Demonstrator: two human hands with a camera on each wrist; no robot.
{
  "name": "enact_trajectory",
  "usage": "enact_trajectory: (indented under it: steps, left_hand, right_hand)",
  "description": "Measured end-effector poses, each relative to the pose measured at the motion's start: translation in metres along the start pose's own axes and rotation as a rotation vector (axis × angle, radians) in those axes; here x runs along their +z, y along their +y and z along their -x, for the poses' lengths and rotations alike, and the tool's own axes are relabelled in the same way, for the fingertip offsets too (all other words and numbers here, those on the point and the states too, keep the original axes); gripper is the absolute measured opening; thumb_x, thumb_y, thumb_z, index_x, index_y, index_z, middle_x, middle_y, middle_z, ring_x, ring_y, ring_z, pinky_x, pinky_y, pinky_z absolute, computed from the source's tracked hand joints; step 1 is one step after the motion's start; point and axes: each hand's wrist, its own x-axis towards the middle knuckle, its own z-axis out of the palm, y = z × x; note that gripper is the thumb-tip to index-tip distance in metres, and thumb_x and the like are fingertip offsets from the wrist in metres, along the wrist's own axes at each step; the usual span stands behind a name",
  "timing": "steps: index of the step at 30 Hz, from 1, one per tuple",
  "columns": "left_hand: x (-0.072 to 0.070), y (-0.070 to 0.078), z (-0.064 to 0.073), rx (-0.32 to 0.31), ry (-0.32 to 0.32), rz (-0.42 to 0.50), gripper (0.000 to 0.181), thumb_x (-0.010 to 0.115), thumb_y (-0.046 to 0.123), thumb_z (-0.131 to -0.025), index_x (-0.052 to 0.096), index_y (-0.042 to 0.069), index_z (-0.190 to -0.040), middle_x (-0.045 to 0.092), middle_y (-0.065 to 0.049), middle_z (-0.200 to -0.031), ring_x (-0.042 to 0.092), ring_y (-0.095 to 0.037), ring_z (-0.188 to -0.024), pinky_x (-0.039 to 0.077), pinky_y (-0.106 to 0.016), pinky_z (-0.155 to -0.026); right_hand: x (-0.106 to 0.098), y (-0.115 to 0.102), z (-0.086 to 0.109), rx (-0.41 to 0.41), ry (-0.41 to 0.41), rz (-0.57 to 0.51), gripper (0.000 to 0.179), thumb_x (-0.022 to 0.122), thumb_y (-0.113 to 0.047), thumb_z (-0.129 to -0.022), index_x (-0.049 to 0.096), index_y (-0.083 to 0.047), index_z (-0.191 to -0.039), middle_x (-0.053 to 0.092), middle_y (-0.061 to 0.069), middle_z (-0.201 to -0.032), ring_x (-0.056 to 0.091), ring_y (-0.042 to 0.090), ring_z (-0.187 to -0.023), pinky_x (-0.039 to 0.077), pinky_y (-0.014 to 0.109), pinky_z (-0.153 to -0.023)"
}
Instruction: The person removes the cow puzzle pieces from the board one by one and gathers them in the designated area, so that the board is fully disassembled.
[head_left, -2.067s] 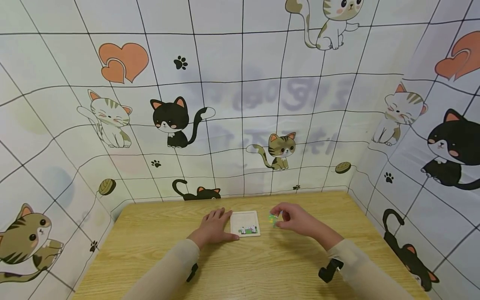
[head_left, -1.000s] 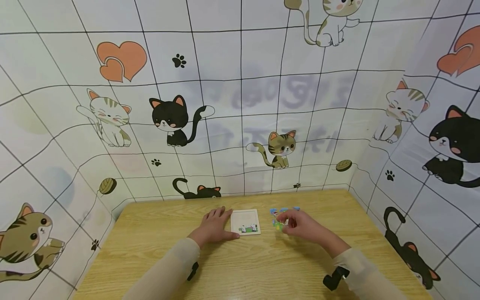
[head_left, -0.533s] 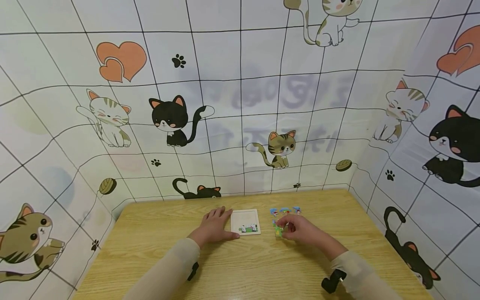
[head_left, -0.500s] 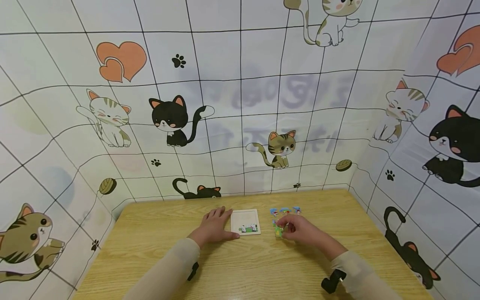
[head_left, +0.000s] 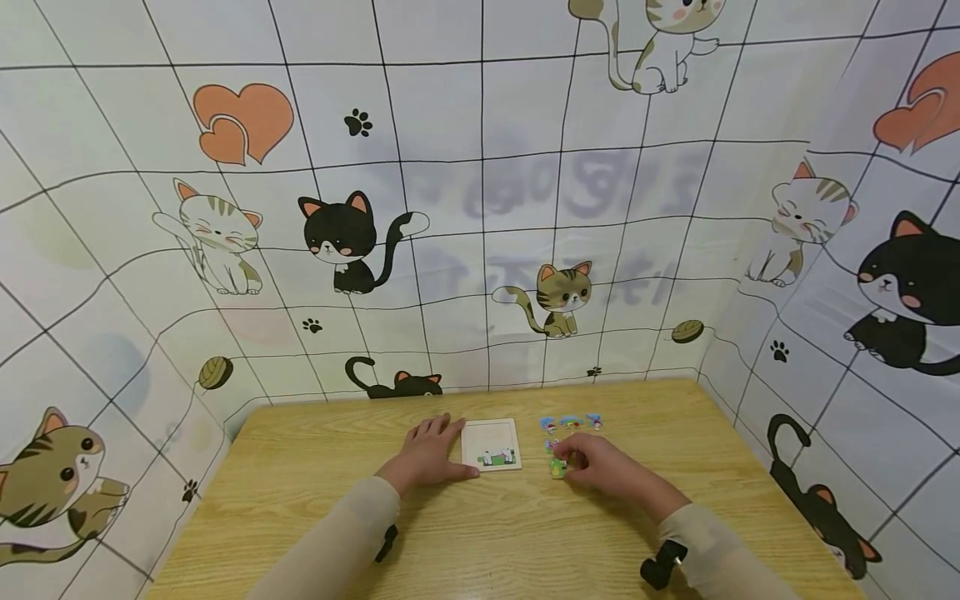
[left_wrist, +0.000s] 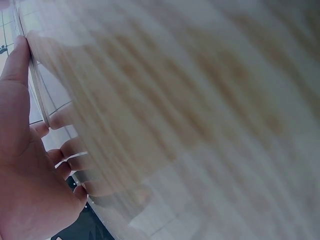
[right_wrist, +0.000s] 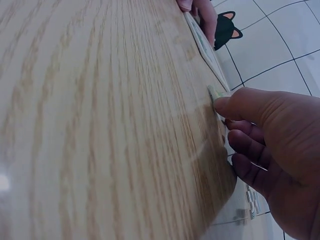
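Observation:
My left hand [head_left: 429, 454] lies flat at the left side of a small white puzzle tray [head_left: 480, 437], its thumb touching the tray's near corner. A few picture pieces [head_left: 498, 457] lie along the tray's near edge. In the right wrist view, my right hand [right_wrist: 285, 145] has its thumb against a thin green puzzle piece [right_wrist: 215, 92]. The head view shows this hand pinching the yellow-green piece [head_left: 558, 469] at the table, right of the tray. Its curled fingers partly hide another small coloured piece [head_left: 552, 445] just beyond.
Loose puzzle pieces with blue tops [head_left: 572, 422] lie in a row beyond my right hand. A light wooden table [head_left: 495, 542] spreads underneath, ending at a cat-patterned wall sheet [head_left: 450, 333] at the back and both sides.
My right hand has moved right and nearer with the yellow-green piece, lowering it to the table. The blue-topped pieces have come out from behind it. My left hand and the tray stay put.

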Motion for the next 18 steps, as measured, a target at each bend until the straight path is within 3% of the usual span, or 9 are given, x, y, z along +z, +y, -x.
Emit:
enact_trajectory:
  steps: [6,18]
  left_hand:
    - [-0.0007,0.0000,0.0008,0.002,0.005,0.012,0.109,0.074,0.079,-0.092,0.035,0.020,-0.175,0.030,-0.019,-0.178,0.029,-0.046,-0.162,0.025,-0.070,-0.127]
    - [-0.0036,0.0017,0.0025,-0.001,0.011,0.020,0.109,0.077,0.076,-0.091,0.038,0.019,-0.174,0.032,-0.020,-0.177,0.031,-0.047,-0.161,0.026,-0.070,-0.126]
  right_hand:
    - [0.0002,-0.0035,-0.0005,-0.026,0.001,0.013,0.030,0.081,-0.001,-0.099,0.071,0.002,-0.127,0.069,0.006,-0.108,0.059,0.008,-0.089,0.054,0.028,-0.076]
    - [-0.0002,-0.0057,-0.0037,0.012,-0.016,0.063,0.030,0.082,-0.004,-0.099,0.072,-0.001,-0.126,0.063,0.003,-0.108,0.056,0.011,-0.091,0.052,0.029,-0.078]
